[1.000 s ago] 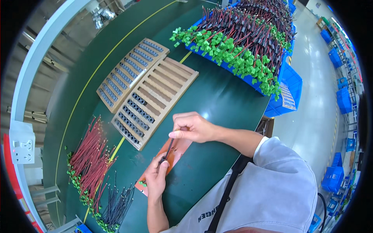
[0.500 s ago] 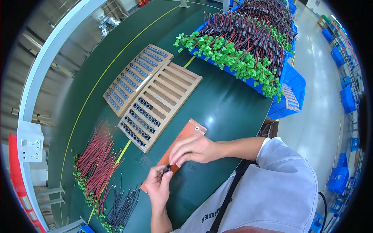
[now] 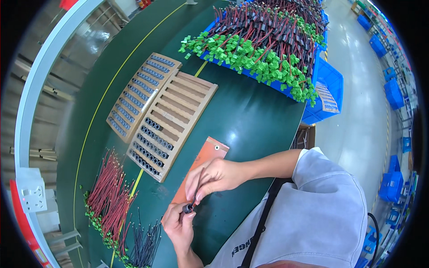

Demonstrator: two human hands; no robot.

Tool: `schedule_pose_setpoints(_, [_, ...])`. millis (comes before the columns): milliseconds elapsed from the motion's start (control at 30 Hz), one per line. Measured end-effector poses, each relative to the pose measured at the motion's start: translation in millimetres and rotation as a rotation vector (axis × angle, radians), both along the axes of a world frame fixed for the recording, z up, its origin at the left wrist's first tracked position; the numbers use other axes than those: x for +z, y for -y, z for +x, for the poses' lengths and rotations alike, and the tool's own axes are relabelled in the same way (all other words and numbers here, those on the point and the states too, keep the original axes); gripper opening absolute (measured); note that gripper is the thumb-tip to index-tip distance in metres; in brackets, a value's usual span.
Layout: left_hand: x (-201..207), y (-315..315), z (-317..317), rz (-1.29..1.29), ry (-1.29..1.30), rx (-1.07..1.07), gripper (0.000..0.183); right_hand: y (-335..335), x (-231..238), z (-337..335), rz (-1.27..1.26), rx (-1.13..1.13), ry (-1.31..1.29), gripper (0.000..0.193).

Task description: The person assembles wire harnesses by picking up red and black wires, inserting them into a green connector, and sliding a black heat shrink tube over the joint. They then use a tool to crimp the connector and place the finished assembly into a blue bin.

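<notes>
Black ferrite sleeve (image 3: pixel 187 208) sits pinched in the left hand (image 3: pixel 178 223) near the desk's front edge; the right hand (image 3: pixel 210 176) grips a dark wire (image 3: pixel 198 187), threading it. Next calls for steady alignment.

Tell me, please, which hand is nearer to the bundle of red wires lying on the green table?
Left. The left hand sits just right of the red wires, pinching a small black sleeve. The right hand is farther away, over the orange mat.
</notes>
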State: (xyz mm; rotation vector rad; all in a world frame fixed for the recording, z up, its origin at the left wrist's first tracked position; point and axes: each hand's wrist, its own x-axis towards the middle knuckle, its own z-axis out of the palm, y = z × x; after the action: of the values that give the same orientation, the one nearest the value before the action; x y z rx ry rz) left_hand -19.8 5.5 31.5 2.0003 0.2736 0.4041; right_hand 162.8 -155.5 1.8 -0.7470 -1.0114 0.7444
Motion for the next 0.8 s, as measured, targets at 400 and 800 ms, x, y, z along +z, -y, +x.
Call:
schedule_pose_setpoints(400, [-0.4, 19.6, -0.5, 0.428, 0.178, -0.002, 0.013, 4.8, 9.0, -5.3, 0.069, -0.375, 0.425, 0.013])
schedule_pose_setpoints(800, [-13.8, 17.6, -6.7, 0.62, 0.367, -0.06, 0.024, 8.3, 10.5, -8.2, 0.267, -0.542, 0.653, 0.014])
